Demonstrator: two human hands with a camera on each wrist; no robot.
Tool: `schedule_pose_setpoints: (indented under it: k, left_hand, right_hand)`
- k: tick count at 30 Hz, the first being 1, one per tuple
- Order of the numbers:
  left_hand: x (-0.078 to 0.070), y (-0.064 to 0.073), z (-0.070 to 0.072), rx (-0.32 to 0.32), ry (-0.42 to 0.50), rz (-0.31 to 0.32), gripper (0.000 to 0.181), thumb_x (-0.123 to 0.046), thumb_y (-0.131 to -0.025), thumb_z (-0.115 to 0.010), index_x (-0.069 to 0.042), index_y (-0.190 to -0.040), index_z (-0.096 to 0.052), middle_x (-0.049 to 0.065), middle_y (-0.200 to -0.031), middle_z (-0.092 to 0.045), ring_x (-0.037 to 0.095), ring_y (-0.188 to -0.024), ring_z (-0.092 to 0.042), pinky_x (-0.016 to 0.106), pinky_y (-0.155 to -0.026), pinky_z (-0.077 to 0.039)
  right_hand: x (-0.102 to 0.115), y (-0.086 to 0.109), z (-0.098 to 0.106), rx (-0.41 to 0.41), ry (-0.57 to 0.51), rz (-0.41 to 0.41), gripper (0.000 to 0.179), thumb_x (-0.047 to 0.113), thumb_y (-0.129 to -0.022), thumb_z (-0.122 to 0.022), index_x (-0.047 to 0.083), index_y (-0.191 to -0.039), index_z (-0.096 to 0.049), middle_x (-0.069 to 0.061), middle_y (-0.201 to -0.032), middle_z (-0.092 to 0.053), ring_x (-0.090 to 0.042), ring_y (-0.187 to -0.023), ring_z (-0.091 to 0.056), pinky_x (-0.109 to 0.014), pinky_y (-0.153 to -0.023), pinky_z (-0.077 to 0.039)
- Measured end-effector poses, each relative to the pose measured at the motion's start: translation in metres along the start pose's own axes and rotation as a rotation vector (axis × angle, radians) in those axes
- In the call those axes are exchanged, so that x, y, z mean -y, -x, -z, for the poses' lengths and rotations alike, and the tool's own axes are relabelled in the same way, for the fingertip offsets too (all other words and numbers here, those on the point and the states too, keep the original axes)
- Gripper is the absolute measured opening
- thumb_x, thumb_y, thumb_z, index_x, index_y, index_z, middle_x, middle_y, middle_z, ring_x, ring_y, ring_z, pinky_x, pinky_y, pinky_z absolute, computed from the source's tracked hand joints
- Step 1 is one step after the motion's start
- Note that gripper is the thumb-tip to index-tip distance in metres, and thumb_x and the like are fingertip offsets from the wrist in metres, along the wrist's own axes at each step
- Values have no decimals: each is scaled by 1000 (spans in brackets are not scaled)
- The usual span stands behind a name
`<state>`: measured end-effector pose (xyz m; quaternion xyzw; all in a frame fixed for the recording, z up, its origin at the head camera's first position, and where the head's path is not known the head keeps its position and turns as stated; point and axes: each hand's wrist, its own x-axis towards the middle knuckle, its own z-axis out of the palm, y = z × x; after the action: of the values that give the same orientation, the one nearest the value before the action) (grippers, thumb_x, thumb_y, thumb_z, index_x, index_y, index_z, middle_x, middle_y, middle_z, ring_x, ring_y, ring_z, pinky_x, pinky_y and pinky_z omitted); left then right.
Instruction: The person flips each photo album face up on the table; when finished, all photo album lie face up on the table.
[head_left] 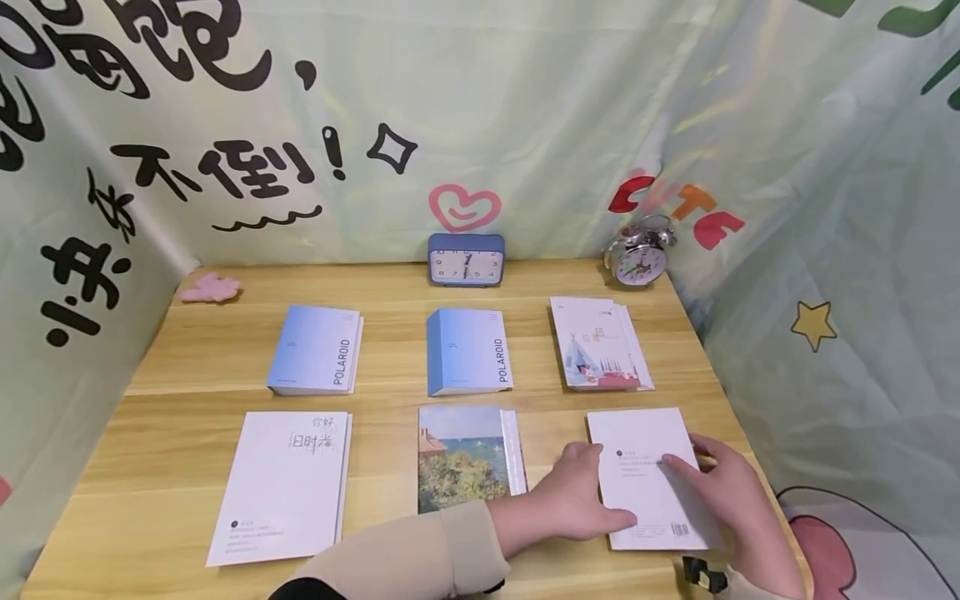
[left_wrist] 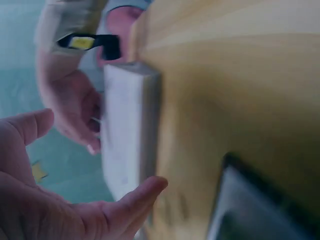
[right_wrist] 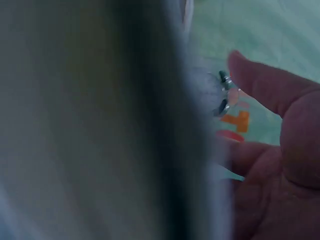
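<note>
A thick white book (head_left: pixel 648 492) lies back cover up at the table's front right, with small print and a barcode. My left hand (head_left: pixel 581 500) is at its left side, thumb and fingers spread apart. In the left wrist view the left hand (left_wrist: pixel 75 200) has its fingertips near the book's edge (left_wrist: pixel 148 120); contact is unclear. At the right side, my right hand (head_left: pixel 731 487) has its thumb over the cover and its fingers by the edge. The right wrist view shows that hand (right_wrist: pixel 270 165) with thumb and fingers apart, partly hidden by a large blur.
A picture-covered book (head_left: pixel 461 467) lies left of my left hand, and another white book (head_left: pixel 281 492) farther left. Behind are two blue POLAROID books (head_left: pixel 311 346) and an illustrated book (head_left: pixel 600 346). A blue clock (head_left: pixel 467 260), a silver alarm clock (head_left: pixel 637 254) and a pink item (head_left: pixel 210 288) line the back.
</note>
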<state>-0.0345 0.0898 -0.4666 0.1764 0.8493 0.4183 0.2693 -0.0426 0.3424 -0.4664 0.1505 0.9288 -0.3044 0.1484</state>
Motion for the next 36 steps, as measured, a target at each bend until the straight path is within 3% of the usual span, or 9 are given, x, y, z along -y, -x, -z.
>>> schedule_pose_setpoints:
  k: [4,8,13,19,25,28,33,36]
  left_hand:
    - [-2,-6,-15,32,-68,44,98,-48,-82,-87,-3,-157,-43,9,-140,-52,11,-119,-55,23,-98,-50]
    - [-5,-8,-22,42,-93,61,101,-52,-83,-86,2,-157,-43,11,-140,-53,10,-116,-57,20,-96,-50]
    - [-5,-10,-24,16,-36,68,100,-47,-82,-88,7,-155,-44,13,-136,-53,12,-112,-57,20,-96,-50]
    - [-3,-12,-28,-16,5,78,106,-48,-78,-91,3,-158,-43,10,-128,-53,9,-102,-52,20,-93,-50]
    - [0,-18,-23,-19,65,63,94,-43,-77,-92,-2,-150,-51,4,-116,-53,8,-95,-46,20,-82,-48]
    - [-2,-22,-18,1,63,55,88,-41,-76,-95,-5,-145,-54,0,-113,-55,7,-99,-44,20,-82,-47]
    - [-5,-23,-15,1,-4,94,96,-42,-75,-95,-7,-153,-51,7,-132,-50,10,-113,-46,22,-93,-49]
    - [-4,-24,-14,-24,11,105,91,-42,-78,-93,-8,-153,-53,8,-137,-46,12,-118,-46,24,-97,-48]
  right_hand:
    - [-7,-2,-4,42,36,10,91,50,-98,-73,-19,-149,-43,-39,-140,-55,-44,-114,-62,-45,-85,-52]
    - [-9,-2,-7,36,47,18,88,50,-99,-72,-20,-146,-46,-41,-140,-55,-46,-116,-62,-53,-90,-54]
    - [-9,-1,-11,11,23,-12,88,50,-99,-71,-21,-144,-46,-43,-141,-52,-51,-122,-58,-63,-99,-50]
    - [-6,6,-7,-21,4,-21,79,47,-102,-68,-17,-146,-49,-37,-139,-57,-41,-112,-62,-46,-87,-54]
    - [-1,16,-1,-115,-82,48,58,31,-106,-64,-12,-145,-56,-32,-132,-65,-20,-98,-63,-24,-73,-50]
    - [2,23,1,-159,-165,79,49,21,-105,-65,-10,-144,-58,-31,-131,-66,-6,-88,-60,-22,-68,-52]
    - [8,33,6,-218,-175,167,46,19,-104,-70,-5,-143,-63,-29,-132,-65,3,-85,-53,-25,-65,-50]
    - [12,38,6,-262,-134,276,43,14,-100,-75,-3,-139,-67,-25,-129,-66,1,-86,-53,-22,-67,-48]
